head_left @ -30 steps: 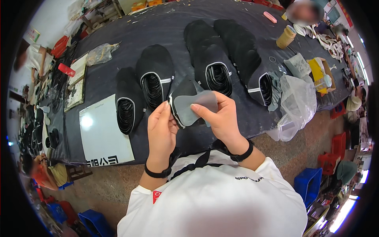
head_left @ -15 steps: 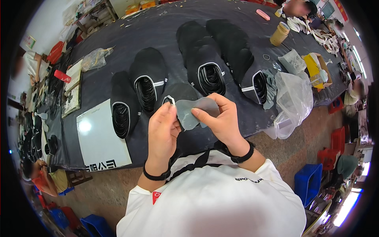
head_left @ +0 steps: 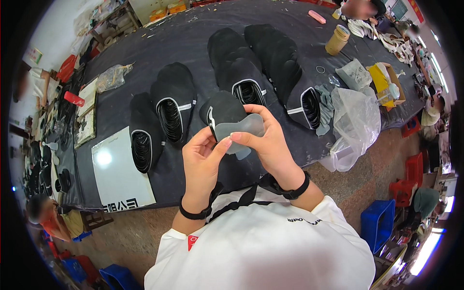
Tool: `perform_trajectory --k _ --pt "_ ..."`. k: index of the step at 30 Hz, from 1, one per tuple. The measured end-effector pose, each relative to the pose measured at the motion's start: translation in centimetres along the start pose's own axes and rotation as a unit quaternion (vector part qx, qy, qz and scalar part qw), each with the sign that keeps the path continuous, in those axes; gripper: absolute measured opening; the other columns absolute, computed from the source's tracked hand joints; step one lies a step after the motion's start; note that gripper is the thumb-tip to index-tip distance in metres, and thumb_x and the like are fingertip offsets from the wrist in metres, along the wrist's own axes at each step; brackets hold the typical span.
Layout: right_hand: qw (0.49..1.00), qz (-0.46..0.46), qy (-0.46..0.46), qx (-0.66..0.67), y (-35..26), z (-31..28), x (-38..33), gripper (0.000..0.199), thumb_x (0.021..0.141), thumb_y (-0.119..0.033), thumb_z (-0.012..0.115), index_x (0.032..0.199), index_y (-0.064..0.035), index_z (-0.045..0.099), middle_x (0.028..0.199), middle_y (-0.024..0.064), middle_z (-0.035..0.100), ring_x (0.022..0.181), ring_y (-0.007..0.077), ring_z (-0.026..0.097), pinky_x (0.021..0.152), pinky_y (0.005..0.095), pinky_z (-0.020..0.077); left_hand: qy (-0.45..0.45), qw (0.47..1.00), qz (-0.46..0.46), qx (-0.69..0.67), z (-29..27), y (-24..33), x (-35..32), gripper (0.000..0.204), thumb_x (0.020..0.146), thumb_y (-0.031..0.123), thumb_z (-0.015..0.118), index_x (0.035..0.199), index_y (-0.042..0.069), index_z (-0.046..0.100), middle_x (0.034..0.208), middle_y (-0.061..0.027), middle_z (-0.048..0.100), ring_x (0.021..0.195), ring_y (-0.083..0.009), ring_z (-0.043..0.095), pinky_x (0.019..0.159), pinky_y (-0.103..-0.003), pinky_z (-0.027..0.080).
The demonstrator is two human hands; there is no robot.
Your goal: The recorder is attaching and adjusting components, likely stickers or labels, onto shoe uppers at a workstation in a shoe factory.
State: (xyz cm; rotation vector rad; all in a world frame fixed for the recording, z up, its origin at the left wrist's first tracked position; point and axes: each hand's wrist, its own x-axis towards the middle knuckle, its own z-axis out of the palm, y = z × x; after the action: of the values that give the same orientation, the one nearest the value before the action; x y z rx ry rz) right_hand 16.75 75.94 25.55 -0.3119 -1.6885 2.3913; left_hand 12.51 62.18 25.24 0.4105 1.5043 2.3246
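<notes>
In front of me, a black shoe upper (head_left: 224, 107) with a white-trimmed edge is raised over the table's near side. My left hand (head_left: 200, 162) is closed on it, the thumb reaching to a grey, semi-clear curved shoe piece (head_left: 245, 125) that lies against the upper. Pinched in my right hand (head_left: 270, 145) is that same grey piece, with its thumb in front and the fingers behind. Both thumb tips meet at its lower middle. Beyond my hands are nested stacks of black uppers, one stack (head_left: 171, 96) to the left and another (head_left: 282, 58) to the right.
Loose grey pieces (head_left: 325, 108) lie beside a clear plastic bag (head_left: 355, 125) at the table's right edge. Farther back are a yellowish jar (head_left: 337, 40) and a yellow carton (head_left: 386, 82). A white board (head_left: 121, 169) rests at the left front. Other people sit around the room.
The grey piece has moved against the black upper, which now shows higher between my hands. My left thumb has come over to the grey piece, next to my right thumb.
</notes>
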Motion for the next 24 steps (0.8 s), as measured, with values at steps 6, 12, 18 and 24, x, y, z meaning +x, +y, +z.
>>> perform_trajectory --k 6,12,18,24 --pt "0.976 0.081 -0.083 0.186 -1.0 -1.7 0.6 0.049 0.079 -0.002 0.063 0.121 0.0026 0.037 0.088 0.0099 0.063 0.082 0.0126 0.06 0.076 0.0252 0.0458 -0.011 0.983 -0.037 -0.179 -0.6 0.2 -0.1 0.023 0.081 -0.001 0.06 0.102 -0.008 0.055 0.095 -0.0132 0.062 0.085 -0.016 0.061 0.079 -0.028 0.049" --pt "0.963 0.07 -0.134 0.223 -0.4 -1.7 1.2 0.046 0.082 -0.002 0.06 0.121 0.0026 0.037 0.084 0.0083 0.065 0.08 0.0122 0.061 0.075 0.0248 0.0459 0.027 0.995 -0.006 -0.095 -0.9 -0.8 0.3 0.016 0.086 0.01 0.057 0.093 -0.005 0.058 0.08 -0.0044 0.059 0.069 -0.0087 0.052 0.063 -0.023 0.042" --pt "0.937 0.131 -0.059 0.319 1.5 -0.9 1.4 0.034 0.086 -0.003 0.054 0.117 0.0024 0.043 0.098 0.0103 0.06 0.088 0.0136 0.058 0.081 0.0273 0.0462 0.015 0.99 0.069 0.125 -0.3 -1.6 -0.2 0.02 0.091 0.015 0.051 0.094 -0.003 0.06 0.08 0.0026 0.057 0.071 -0.0028 0.045 0.063 -0.017 0.037" --pt "0.958 0.098 0.003 0.269 2.2 -0.3 1.6 0.029 0.086 -0.003 0.054 0.114 0.0006 0.047 0.106 0.0108 0.056 0.093 0.0129 0.055 0.083 0.0254 0.0443 -0.036 0.991 0.078 0.101 -0.3 -1.4 -0.8 0.024 0.089 0.004 0.049 0.113 -0.001 0.05 0.094 -0.004 0.057 0.086 -0.008 0.051 0.077 -0.021 0.04"
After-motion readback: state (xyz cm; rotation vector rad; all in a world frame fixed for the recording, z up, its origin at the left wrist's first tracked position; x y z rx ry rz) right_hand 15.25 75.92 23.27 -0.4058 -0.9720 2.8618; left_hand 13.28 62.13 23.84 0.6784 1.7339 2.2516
